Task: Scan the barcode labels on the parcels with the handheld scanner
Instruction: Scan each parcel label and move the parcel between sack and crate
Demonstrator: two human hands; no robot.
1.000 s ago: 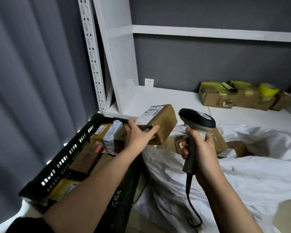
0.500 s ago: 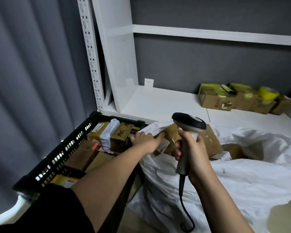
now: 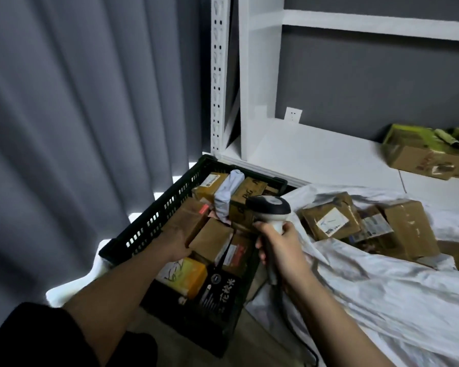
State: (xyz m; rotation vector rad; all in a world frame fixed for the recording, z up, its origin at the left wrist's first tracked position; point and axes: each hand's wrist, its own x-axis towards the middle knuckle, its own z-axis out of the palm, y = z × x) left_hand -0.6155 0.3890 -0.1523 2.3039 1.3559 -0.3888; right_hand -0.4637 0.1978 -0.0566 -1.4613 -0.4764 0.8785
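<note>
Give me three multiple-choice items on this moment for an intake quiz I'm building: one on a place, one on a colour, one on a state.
1. Where is the left hand?
A. On the shelf
B. In the crate among the parcels
C. On the scanner

2. What colour is the crate?
A. Black
B. White
C. Yellow

3. What is the right hand doing?
A. Hanging idle
B. Lying flat on the white sack
C. Gripping the scanner

Answers:
1 B: the hand rests against a brown parcel inside the crate.
2 A: its slotted walls are black.
3 C: the fingers curl round the scanner's handle.
</note>
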